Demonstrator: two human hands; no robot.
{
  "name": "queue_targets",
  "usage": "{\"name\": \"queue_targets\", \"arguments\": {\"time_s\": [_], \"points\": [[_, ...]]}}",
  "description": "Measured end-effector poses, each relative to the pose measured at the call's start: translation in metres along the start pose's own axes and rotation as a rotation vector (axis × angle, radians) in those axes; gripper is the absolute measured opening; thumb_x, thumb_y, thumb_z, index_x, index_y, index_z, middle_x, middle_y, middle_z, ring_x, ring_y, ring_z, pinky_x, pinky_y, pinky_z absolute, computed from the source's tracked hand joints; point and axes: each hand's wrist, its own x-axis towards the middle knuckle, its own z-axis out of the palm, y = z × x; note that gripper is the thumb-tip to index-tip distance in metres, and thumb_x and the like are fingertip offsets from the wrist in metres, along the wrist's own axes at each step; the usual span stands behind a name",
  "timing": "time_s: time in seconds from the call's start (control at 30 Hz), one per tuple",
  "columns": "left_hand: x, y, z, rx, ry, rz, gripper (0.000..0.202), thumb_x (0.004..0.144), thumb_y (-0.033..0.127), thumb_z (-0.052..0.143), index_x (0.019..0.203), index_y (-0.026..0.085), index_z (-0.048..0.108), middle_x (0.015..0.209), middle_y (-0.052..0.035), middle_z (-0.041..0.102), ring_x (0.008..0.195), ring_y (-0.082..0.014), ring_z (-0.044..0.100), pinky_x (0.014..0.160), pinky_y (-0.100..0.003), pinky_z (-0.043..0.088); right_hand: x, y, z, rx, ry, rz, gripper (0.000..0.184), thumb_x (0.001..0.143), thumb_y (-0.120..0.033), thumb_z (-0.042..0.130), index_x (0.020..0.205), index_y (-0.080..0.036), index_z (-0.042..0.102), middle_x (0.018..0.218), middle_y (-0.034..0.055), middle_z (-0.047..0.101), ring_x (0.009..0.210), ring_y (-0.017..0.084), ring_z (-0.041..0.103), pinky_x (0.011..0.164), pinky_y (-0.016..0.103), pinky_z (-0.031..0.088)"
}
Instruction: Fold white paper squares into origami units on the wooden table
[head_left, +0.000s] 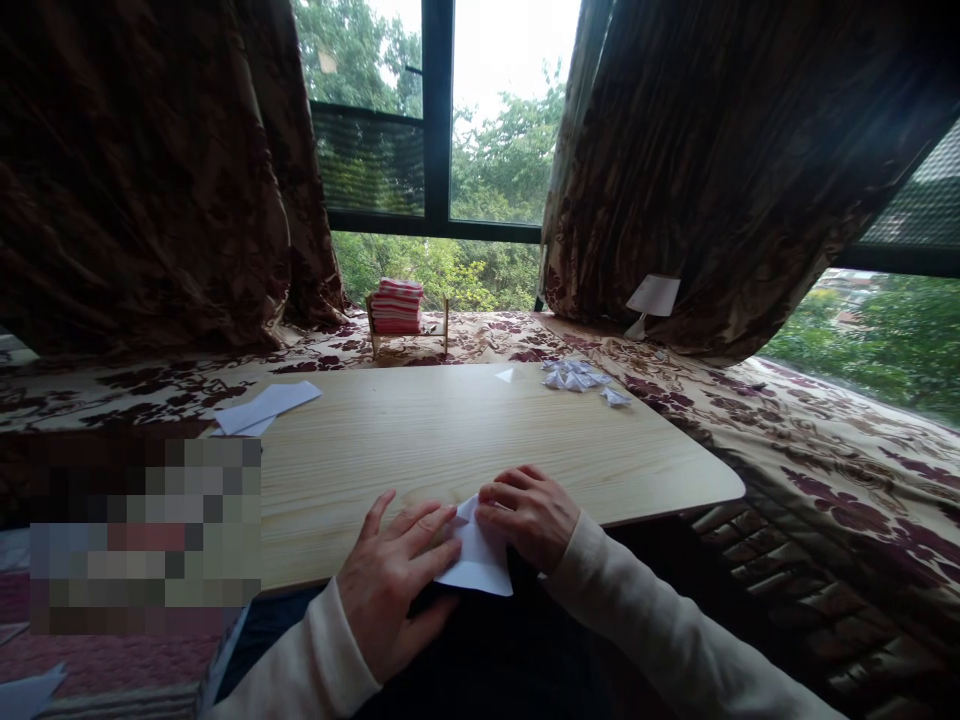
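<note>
A small white sheet of paper [480, 560] lies at the near edge of a light wooden table [450, 430], partly hanging over it. My left hand [397, 580] rests flat with fingers spread, its fingertips on the paper's left side. My right hand [529, 515] has its fingers curled and pressed down on the paper's upper right part. Both sleeves are cream-coloured.
White paper sheets [262, 408] lie at the table's far left. Several folded white paper pieces [577, 378] sit at the far right, with a tiny scrap [505, 375] near them. A small wooden rack holding red-striped cloth [397, 308] stands by the window. Dark floral curtains hang on both sides.
</note>
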Motion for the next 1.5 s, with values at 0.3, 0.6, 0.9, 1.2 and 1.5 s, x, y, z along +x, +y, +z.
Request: {"name": "queue_targets", "arguments": {"time_s": [0.3, 0.6, 0.9, 1.2, 1.5], "points": [[0.001, -0.002, -0.001, -0.013, 0.016, 0.022, 0.034, 0.068, 0.02, 0.052, 0.101, 0.026, 0.059, 0.11, -0.0024, 0.061, 0.104, -0.0233, 0.051, 0.101, -0.053, 0.01, -0.003, 0.003, 0.001, -0.022, 0.014, -0.018, 0.012, 0.083, -0.017, 0.051, 0.079, -0.021, 0.062, 0.085, 0.0007, 0.064, 0.081, 0.015, 0.049, 0.073, 0.031, 0.033], [0.004, 0.0, -0.003, -0.004, 0.025, 0.042, 0.03, 0.069, 0.023, 0.052, 0.098, 0.023, 0.06, 0.106, -0.0052, 0.062, 0.102, -0.0228, 0.052, 0.102, -0.051, 0.01, -0.008, 0.0, -0.001, -0.041, 0.058, 0.017, 0.011, 0.083, -0.019, 0.051, 0.081, -0.021, 0.062, 0.09, 0.0028, 0.061, 0.086, 0.017, 0.047, 0.073, 0.031, 0.034], [0.0, -0.003, 0.002, -0.001, 0.04, 0.049, 0.03, 0.072, 0.022, 0.05, 0.101, 0.023, 0.06, 0.11, -0.007, 0.06, 0.105, -0.0244, 0.05, 0.1, -0.053, 0.013, 0.002, -0.005, -0.001, -0.076, 0.001, -0.035, 0.012, 0.083, -0.019, 0.052, 0.074, -0.018, 0.06, 0.081, 0.0014, 0.061, 0.081, 0.016, 0.047, 0.07, 0.031, 0.033], [-0.001, -0.004, 0.003, 0.006, 0.037, 0.037, 0.03, 0.072, 0.023, 0.05, 0.099, 0.023, 0.061, 0.113, -0.0082, 0.059, 0.108, -0.0256, 0.048, 0.1, -0.054, 0.014, -0.002, -0.002, 0.0, -0.048, -0.013, -0.041, 0.01, 0.083, -0.02, 0.053, 0.078, -0.019, 0.061, 0.083, 0.001, 0.061, 0.082, 0.016, 0.046, 0.07, 0.031, 0.033], [-0.001, -0.003, 0.002, 0.027, 0.007, 0.018, 0.032, 0.068, 0.023, 0.051, 0.099, 0.023, 0.062, 0.111, -0.0079, 0.06, 0.108, -0.0267, 0.048, 0.1, -0.055, 0.012, 0.0, -0.001, -0.002, 0.012, 0.026, -0.057, 0.01, 0.082, -0.017, 0.052, 0.079, -0.018, 0.062, 0.08, 0.0014, 0.062, 0.081, 0.016, 0.047, 0.07, 0.03, 0.034]]}}
